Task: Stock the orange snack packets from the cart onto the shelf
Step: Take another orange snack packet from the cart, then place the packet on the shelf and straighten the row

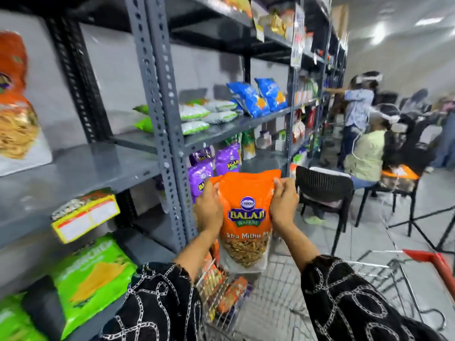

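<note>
On grey metal shelf (81, 168) at left: 1 big orange snack packet (14, 99), blurred, cut off by edge. Centre: 1 orange Balaji packet (246, 212) held upright above wire cart (369, 264), left hand (209, 207) & right hand (283, 203) clamped on its sides. More orange packets in cart (221, 289), count unclear.

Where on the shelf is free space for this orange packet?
The grey shelf is bare between the orange packets at far left and the upright post. The green-and-white bags crowd the next bay. Both hands hold the packet.
</note>
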A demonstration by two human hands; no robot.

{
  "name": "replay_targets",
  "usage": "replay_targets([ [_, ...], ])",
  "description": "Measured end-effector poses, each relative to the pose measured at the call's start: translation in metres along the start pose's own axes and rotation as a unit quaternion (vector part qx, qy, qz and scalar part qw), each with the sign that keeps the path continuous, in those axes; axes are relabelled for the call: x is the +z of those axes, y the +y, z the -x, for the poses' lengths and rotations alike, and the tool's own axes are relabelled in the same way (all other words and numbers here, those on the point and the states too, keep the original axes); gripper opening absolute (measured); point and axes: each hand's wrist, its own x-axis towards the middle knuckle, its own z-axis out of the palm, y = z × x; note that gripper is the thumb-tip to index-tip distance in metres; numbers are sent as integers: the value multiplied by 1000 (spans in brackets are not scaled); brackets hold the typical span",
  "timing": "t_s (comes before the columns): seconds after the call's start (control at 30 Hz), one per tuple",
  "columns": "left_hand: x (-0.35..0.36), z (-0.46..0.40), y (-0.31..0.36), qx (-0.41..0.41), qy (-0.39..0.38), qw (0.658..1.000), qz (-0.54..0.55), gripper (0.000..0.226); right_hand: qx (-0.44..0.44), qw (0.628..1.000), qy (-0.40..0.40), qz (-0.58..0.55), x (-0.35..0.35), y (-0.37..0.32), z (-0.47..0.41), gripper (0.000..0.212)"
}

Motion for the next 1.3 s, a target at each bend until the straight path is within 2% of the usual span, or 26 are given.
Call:
replay_targets([
  [0.07, -30, -18, 21, 43, 52, 998, 1, 19, -35, 999, 24, -27, 7, -44, -7, 29],
  [0.2, -96, -50, 51, 65, 118, 990, 35, 24, -52, 993, 47, -95, 18, -121, -9, 28],
  [0.37, -182, -81, 79, 99, 172, 979, 53, 16, -84, 983, 53, -153, 43, -208, 0, 29],
  [0.53, -248, -119, 94, 147, 226, 963, 17, 25, -104, 975, 62, -187, 82, -273, 2, 30],
  [0.73, -300, -178, 93, 173, 300, 937, -51, 33, -115, 962, 18, -246, 147, -331, -7, 38],
  [0.9, -311, -223, 63, 152, 327, 929, -84, 33, -129, 949, -11, -288, 214, -345, -20, 28],
  [1.03, -313, -249, 40, 138, 338, 926, -102, 35, -134, 945, -28, -297, 254, -345, -23, 32],
  [1.3, -295, -285, -7, 118, 351, 920, -127, 34, -126, 948, -64, -285, 323, -323, -34, 25],
])
